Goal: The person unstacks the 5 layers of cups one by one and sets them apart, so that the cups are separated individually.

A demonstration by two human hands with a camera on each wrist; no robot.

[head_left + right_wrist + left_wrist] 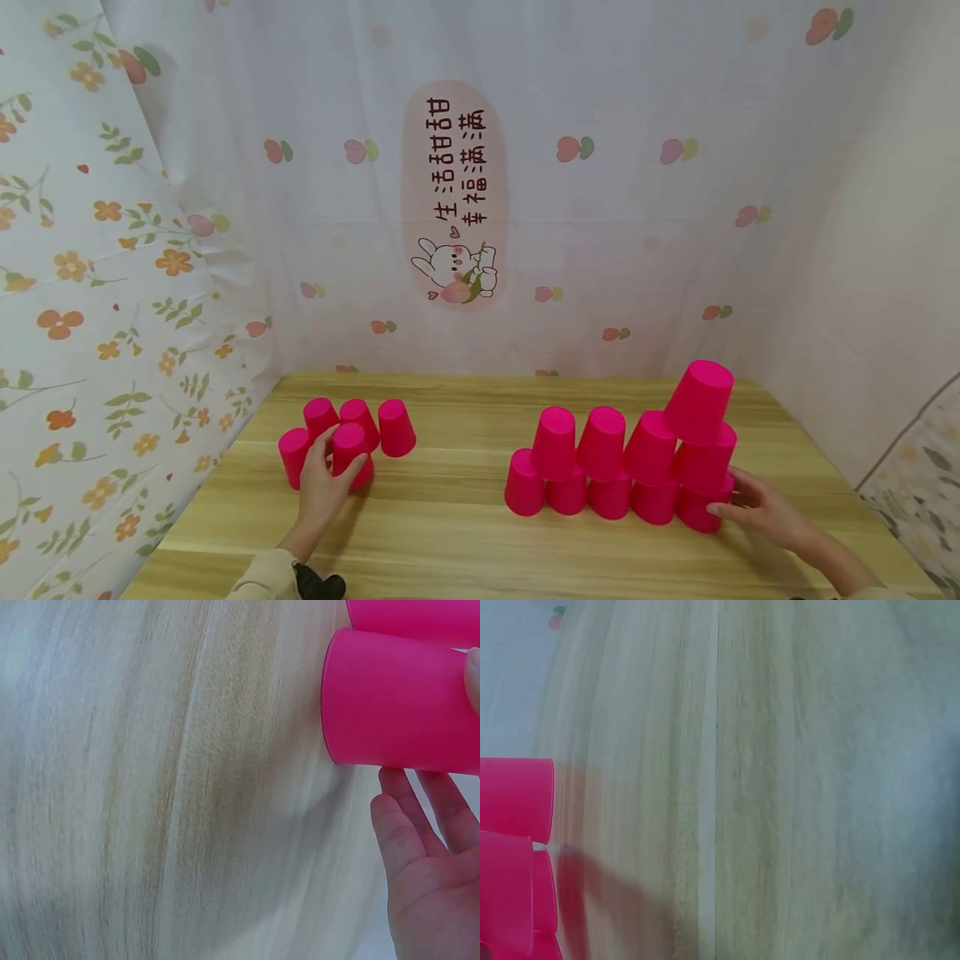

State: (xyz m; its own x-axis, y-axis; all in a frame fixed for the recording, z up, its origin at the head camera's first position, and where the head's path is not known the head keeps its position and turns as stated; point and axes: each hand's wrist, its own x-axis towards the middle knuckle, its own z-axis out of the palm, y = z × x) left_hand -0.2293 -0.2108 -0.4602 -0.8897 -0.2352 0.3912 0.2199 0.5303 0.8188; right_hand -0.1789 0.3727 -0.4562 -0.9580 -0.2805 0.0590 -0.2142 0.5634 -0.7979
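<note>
On the left side of the table, my left hand [326, 483] holds a pink cup [348, 446] between thumb and fingers. This cup overlaps another pink cup [364, 477] just below it. At the right end of a pink cup stack, my right hand [765, 508] grips the end cup of the bottom row [697, 512], its thumb in front and its fingers along the far side. In the right wrist view that cup [405, 705] lies between the thumb and fingertips. A single cup [701, 402] tops the stack above the right end. The left wrist view leaves my left hand out.
Several upside-down pink cups stand around my left hand, including one at its right [396, 427]. The stack's left end [523, 483] sits right of the middle of the wooden table [450, 517]. Printed curtains [600, 250] hang behind and at the sides.
</note>
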